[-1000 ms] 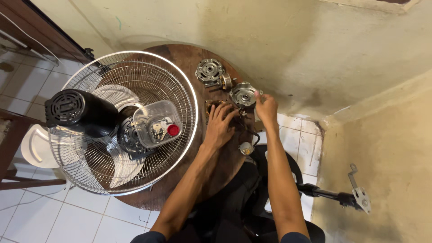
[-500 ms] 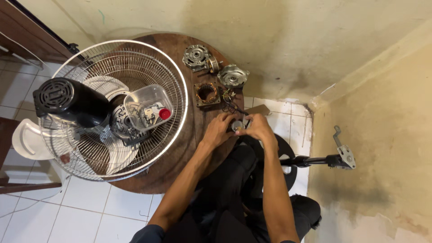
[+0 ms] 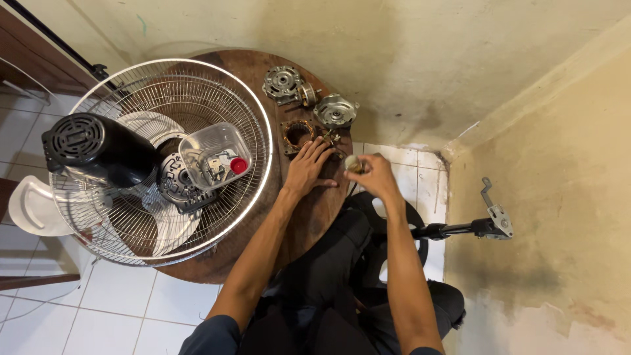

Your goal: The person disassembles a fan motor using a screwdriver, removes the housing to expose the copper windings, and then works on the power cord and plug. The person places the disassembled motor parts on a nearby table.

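My left hand (image 3: 307,167) rests flat on the round wooden table (image 3: 309,220), fingers spread, touching the copper-wound motor stator (image 3: 298,134). My right hand (image 3: 372,176) hovers at the table's right edge, closed around a small white cup-shaped part (image 3: 353,164). Beyond the stator lie two round metal motor housings (image 3: 282,83) (image 3: 335,110) with a small shaft piece (image 3: 306,94) between them.
A wire fan guard (image 3: 167,158) covers the table's left, carrying a black motor cover (image 3: 95,150), white fan blades and a clear plastic tub (image 3: 213,156) of small parts. A black stand with a metal bracket (image 3: 490,220) lies on the tiled floor at right. Walls close in behind.
My view shifted; both hands drew back from the far motor parts toward the table's near edge. The right hand now holds the small white part, and the left hand lies flat by the stator.
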